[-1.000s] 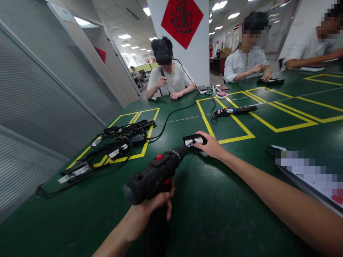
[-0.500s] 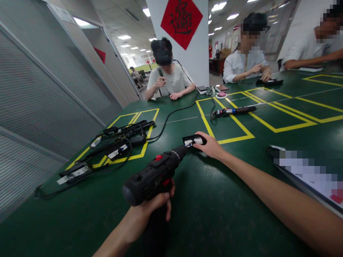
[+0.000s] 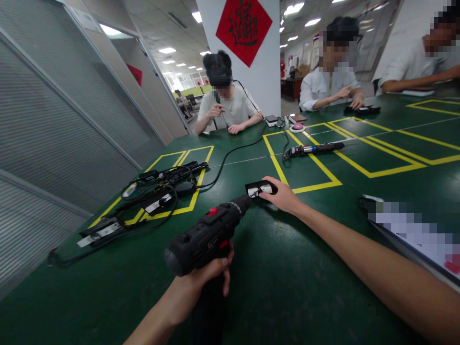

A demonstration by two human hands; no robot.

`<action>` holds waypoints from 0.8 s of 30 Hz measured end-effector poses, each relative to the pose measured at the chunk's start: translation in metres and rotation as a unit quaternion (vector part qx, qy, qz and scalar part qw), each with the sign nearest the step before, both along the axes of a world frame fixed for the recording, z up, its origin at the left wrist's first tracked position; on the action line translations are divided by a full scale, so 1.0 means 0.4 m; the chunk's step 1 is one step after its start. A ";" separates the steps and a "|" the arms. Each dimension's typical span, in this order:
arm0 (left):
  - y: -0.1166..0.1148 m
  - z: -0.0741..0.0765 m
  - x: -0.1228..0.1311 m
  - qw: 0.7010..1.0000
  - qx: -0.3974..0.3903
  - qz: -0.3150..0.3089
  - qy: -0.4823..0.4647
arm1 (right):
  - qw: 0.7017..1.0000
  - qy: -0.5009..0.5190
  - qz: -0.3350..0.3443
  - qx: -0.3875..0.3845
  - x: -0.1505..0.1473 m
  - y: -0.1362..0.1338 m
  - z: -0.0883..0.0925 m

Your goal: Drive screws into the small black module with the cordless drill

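Note:
My left hand (image 3: 212,273) is wrapped round the grip of a black cordless drill (image 3: 206,235) with red buttons. The drill points forward and to the right, and its chuck is at the near left end of a small black case (image 3: 258,189) with a white and silver inside. Whether the bit touches the case I cannot tell. My right hand (image 3: 280,194) is closed on the case's right end, thumb on the pale part and fingers over the far edge. The case rests on the green table (image 3: 287,268).
Black cabled devices (image 3: 158,196) lie in yellow taped frames at left. A pen-like tool (image 3: 316,148) with a cable lies ahead right. A clipboard with papers (image 3: 413,235) is at the right edge. Several people sit round the table; the one opposite (image 3: 226,100) holds a thin tool.

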State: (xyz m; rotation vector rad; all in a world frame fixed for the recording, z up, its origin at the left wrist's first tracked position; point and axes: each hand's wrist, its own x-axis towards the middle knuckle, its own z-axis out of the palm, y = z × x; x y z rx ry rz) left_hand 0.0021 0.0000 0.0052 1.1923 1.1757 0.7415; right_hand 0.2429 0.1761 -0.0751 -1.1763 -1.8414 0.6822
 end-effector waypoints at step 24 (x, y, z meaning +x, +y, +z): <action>-0.005 0.000 0.004 1.000 0.010 0.013 0.016 | 1.000 0.004 0.000 0.004 -0.004 0.006 -0.009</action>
